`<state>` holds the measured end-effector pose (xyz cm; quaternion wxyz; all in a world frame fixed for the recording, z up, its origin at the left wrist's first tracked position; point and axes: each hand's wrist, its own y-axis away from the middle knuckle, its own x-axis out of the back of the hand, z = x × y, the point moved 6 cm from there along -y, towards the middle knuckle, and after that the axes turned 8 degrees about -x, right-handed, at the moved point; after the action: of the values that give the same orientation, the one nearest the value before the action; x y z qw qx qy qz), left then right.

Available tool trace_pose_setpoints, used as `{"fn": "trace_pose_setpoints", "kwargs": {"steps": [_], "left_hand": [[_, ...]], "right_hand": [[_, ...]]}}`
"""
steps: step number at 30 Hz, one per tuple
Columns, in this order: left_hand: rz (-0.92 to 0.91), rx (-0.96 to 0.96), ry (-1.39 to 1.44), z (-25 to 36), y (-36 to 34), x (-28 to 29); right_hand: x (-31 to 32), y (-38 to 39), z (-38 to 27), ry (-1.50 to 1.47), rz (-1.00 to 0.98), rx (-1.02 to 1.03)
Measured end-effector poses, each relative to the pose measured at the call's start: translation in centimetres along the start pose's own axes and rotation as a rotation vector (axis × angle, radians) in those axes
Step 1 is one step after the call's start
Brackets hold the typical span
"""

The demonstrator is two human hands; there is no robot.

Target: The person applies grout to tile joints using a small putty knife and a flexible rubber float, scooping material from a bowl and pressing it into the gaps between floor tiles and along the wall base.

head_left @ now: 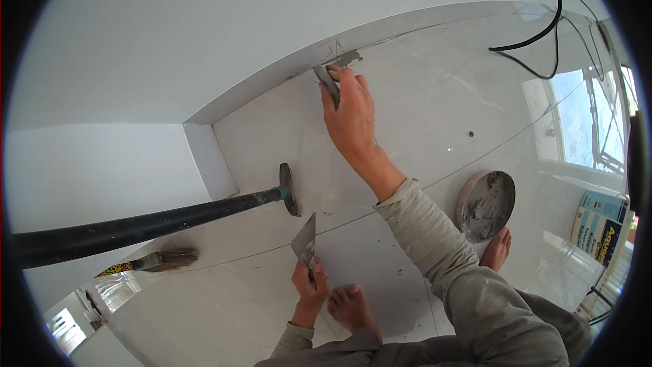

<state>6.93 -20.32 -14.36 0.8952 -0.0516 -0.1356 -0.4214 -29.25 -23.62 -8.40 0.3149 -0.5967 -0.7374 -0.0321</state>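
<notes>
My right hand (352, 112) reaches forward to the foot of the wall, its fingers closed round a small grey flat-edged piece (327, 84), perhaps a spreader. The piece's far end is at the joint between the skirting (268, 83) and the tiled floor (285, 129). A patch of wet grey grout (349, 59) lies along that joint, just beyond my fingertips. Close to my body, my left hand (311, 289) is wrapped round the handle of a pointed trowel (305, 239). Its blade points away from me, with grey residue near the handle.
A round pan (486, 206) of grey paste stands at the right beside my foot. From the left, a black pole (149, 223) with a flat head crosses the floor; a bristle brush (178, 259) lies below it. Cables (530, 46) hang at far right, above a blue-and-white package (599, 225).
</notes>
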Motion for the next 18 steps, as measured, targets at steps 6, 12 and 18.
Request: {"fn": "trace_pose_setpoints", "kwargs": {"steps": [6,12,18], "left_hand": [[-0.016,0.006,0.046,0.0,-0.1,-0.2],[0.05,0.002,0.023,0.3,-0.2,0.1],[-0.005,-0.001,0.014,-0.1,0.0,-0.1]], "right_hand": [[3.7,-4.1,3.7,0.314,0.13,-0.219],[-2.0,0.6,-0.3,0.162,-0.034,-0.033],[3.7,-2.5,1.8,0.12,0.102,-0.162]]}}
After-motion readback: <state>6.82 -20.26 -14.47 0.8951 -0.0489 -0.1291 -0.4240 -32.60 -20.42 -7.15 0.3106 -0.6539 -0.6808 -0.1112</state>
